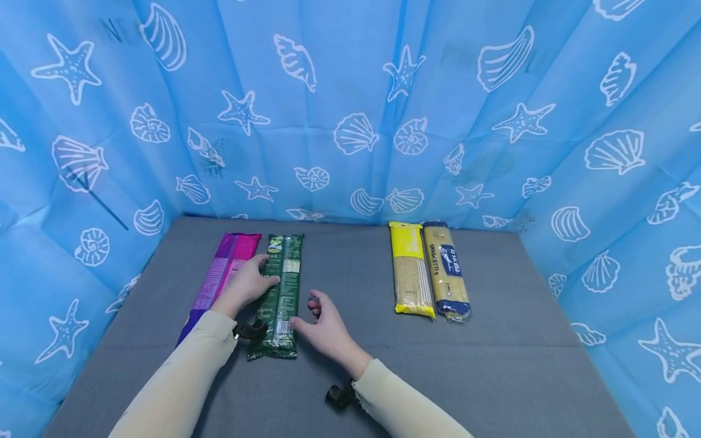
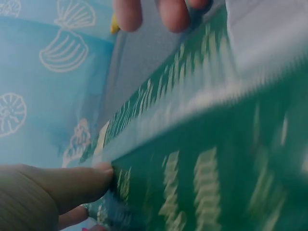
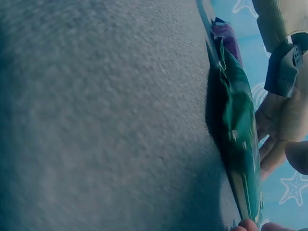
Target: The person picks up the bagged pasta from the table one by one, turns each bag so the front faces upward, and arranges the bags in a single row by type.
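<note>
I see my left hand [image 1: 249,285] lying on the green pack [image 1: 280,295], which rests flat on the grey table [image 1: 350,377], left of centre. The left grip is loosely curled over the pack's left edge, thumb on top; in the left wrist view the thumb [image 2: 72,185] presses the green film [image 2: 202,178] and the wrapper looks slightly lifted along that side. My right hand [image 1: 324,327] sits just right of the pack's near end, grip half open, fingers relaxed and bent, the thumb tip touching the pack's right edge. In the right wrist view I can make out only fingertips [image 3: 250,225] at the pack's [image 3: 238,130] end. A purple pack [image 1: 221,280] lies just left of the green one, partly under my left arm. Well apart to the right, a yellow pack [image 1: 411,271] and a blue pack [image 1: 448,271] lie side by side, touching.
</note>
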The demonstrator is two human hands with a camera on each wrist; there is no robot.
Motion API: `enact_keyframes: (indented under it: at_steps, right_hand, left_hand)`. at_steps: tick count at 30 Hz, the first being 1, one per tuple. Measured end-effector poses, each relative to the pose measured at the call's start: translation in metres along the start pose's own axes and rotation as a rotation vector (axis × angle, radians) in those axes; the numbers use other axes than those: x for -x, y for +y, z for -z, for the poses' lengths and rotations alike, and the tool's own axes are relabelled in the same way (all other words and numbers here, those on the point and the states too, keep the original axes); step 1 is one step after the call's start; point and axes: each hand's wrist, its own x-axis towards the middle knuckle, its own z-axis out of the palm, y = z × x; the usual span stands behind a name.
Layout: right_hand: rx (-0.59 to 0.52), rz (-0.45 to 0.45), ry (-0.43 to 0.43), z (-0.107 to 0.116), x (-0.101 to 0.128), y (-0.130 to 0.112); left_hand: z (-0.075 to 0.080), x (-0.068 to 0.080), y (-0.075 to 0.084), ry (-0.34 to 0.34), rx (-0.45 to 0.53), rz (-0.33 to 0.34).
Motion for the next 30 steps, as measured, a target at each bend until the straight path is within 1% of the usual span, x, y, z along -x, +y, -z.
enact_keyframes:
  at_steps: [2,5,8,11,15,20,26,30]
  right_hand:
    - [0.066,0.004,-0.003,-0.001,0.001,0.0]
    - [0.195,0.014,-0.015,-0.003,0.001,0.001]
    - [0.296,0.013,-0.038,-0.007,0.001,0.001]
    - [0.35,0.003,-0.056,-0.01,0.001,0.001]
    - [0.368,0.006,-0.067,-0.012,0.001,0.001]
    - [0.371,0.015,-0.082,-0.011,0.0,0.002]
    - [0.364,0.009,-0.093,-0.009,-0.001,0.002]
    - [0.365,0.009,-0.096,-0.008,-0.001,0.003]
  left_hand:
    - [-0.002,0.0,0.002,-0.002,0.007,0.003]
    - [-0.005,-0.003,0.003,0.007,0.022,0.008]
    - [-0.008,-0.009,0.003,0.024,0.075,0.029]
    - [-0.01,-0.017,0.001,0.052,0.146,0.051]
    - [-0.01,-0.023,0.001,0.11,0.184,0.072]
    - [-0.011,-0.023,0.003,0.176,0.199,0.1]
    - [-0.015,-0.024,0.006,0.226,0.222,0.093]
    - [-0.016,-0.024,0.009,0.262,0.256,0.089]
